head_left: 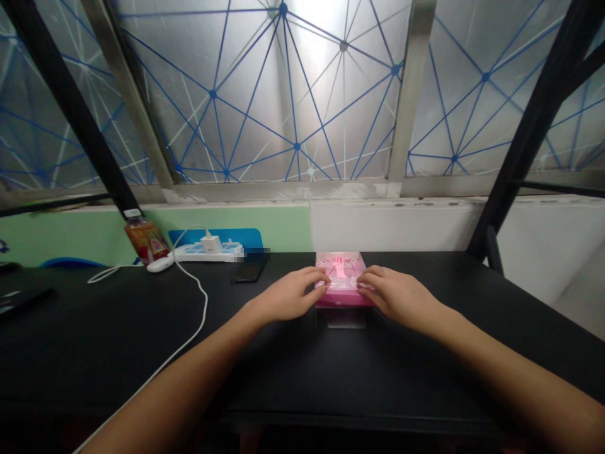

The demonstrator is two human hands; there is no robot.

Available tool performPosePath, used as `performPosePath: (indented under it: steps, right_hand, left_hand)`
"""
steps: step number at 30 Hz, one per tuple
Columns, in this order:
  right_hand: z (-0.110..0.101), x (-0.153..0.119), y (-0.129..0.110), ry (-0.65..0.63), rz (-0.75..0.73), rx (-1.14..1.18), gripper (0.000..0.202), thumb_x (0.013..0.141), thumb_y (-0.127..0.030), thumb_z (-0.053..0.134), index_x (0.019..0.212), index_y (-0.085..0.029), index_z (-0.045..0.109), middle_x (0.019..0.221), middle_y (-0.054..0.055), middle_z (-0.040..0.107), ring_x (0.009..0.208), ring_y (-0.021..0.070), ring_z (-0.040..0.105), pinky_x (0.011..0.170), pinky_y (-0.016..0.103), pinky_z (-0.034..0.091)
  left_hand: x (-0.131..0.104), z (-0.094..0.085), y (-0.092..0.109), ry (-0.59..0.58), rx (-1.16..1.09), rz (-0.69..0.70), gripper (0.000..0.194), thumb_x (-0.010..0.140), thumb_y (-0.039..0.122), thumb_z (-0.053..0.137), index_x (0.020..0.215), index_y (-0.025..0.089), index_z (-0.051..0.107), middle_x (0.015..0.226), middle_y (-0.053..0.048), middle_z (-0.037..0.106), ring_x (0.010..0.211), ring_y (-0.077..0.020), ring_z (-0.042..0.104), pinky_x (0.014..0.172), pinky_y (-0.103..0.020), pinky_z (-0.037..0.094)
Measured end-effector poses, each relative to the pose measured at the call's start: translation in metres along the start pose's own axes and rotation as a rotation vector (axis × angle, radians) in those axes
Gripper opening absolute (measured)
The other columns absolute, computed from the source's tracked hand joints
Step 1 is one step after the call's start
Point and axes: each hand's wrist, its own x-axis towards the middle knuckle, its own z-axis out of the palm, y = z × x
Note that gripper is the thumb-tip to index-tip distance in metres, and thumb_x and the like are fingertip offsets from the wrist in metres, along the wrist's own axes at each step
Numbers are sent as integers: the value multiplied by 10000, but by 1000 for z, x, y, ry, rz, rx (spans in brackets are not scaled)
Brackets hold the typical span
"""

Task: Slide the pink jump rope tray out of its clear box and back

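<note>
A pink box (339, 296) with a see-through top lies on the black table in front of me, and pink items show inside it. My left hand (299, 293) grips its left edge, with fingertips and thumb curled onto the top. At the opposite edge, my right hand (396, 291) holds the box the same way, its fingers bent over the clear cover. A glossy clear strip (346, 320) shows at the near side of the box; whether it is a flap or a reflection is hard to make out.
On the left stand a bottle (147, 239) with an orange-red label and a white power strip (208, 252) with a charger plugged in. A white mouse-like object (161, 263), a dark phone (248, 271) and a white cable (204, 309) lie on the black table (118, 340). Black posts flank the window.
</note>
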Motion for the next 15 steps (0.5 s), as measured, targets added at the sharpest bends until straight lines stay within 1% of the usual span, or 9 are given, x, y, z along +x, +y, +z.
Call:
performPosePath:
  steps: [2,4,5,6,7,9,10,12,15]
  right_hand:
    - [-2,-2,1,-5,-11,38,372,908,-369,553,1240,-200,565,1206,130,588,1066,271,577,896,405,482]
    - [-8,-4,-2,-24,-68,50,656,776,-453,708,1337,-187,500,1336,164,504,1194,330,492,967,462,440]
    - [-11,-4,-6,-37,-113,53,745,721,-479,753,1355,-191,489,1375,170,472,1242,355,446,995,491,411]
    - [-15,-5,-11,-54,-169,63,744,709,-486,762,1346,-201,506,1385,166,468,1267,363,421,1014,506,387]
    - [-18,-5,-17,-73,-226,78,639,750,-477,730,1311,-234,544,1364,142,499,1274,356,418,1023,516,370]
    - [-23,-6,-28,-136,-328,139,348,866,-357,620,1199,-255,630,1265,105,587,1195,292,507,1007,461,391]
    - [-24,-6,-33,-180,-361,182,271,892,-303,577,1146,-255,655,1191,84,632,1122,258,560,974,418,422]
    - [-22,-7,-40,-254,-394,253,245,903,-214,525,1093,-245,676,1102,57,673,1014,214,614,915,356,460]
    - [-20,-8,-43,-294,-371,306,284,877,-156,518,1094,-238,682,1111,51,678,999,211,627,886,336,474]
  left_hand:
    - [0,0,-2,-3,2,-5,282,981,289,424,1171,208,616,1327,-59,570,1230,-200,509,1062,-337,368]
    - [1,0,-5,2,3,-8,291,991,293,398,1152,206,625,1319,-56,576,1234,-196,506,1063,-331,365]
    - [1,1,-6,7,2,-5,288,989,293,403,1147,205,627,1314,-56,579,1232,-194,509,1061,-328,366]
    - [2,2,-7,16,-1,1,277,981,292,423,1146,204,627,1310,-57,583,1226,-194,514,1058,-324,369]
    - [2,2,-9,28,-4,8,264,967,289,455,1148,204,627,1304,-58,587,1216,-193,522,1054,-319,374]
    - [3,3,-11,53,-10,14,253,929,280,522,1146,207,630,1288,-59,601,1194,-194,541,1038,-312,388]
    - [3,4,-12,66,-14,7,250,912,277,547,1134,208,639,1270,-57,615,1177,-197,554,1024,-312,400]
    - [4,6,-14,85,-29,-39,242,893,280,570,1106,213,662,1223,-51,648,1112,-203,595,971,-311,439]
    - [7,8,-18,127,-80,-153,263,878,319,587,1107,241,688,1155,-29,688,981,-201,645,887,-307,484]
